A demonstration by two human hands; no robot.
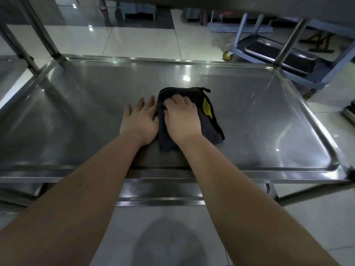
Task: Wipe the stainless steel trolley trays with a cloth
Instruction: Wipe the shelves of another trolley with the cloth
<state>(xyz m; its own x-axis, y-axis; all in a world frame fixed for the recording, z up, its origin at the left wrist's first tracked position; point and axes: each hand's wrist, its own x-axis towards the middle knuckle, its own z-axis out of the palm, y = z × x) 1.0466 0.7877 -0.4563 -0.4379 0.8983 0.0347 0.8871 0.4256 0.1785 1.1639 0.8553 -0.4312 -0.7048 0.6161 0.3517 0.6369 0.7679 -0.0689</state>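
A folded dark grey cloth [209, 123] with a yellow mark lies near the middle of the stainless steel trolley tray [76, 116]. My right hand [181, 120] lies on top of the cloth with its fingers bent down onto it, pressing it to the tray. My left hand [139, 121] rests flat on the bare steel just left of the cloth, fingers straight, thumb side touching the cloth's left edge. Both forearms reach in over the tray's near rim.
Upright steel posts [41, 27] stand at the tray's far corners, with a higher shelf overhead. A lower shelf [159, 191] shows under the near rim. A grey plastic cart [278, 54] holding a metal pan stands on the tiled floor at the far right.
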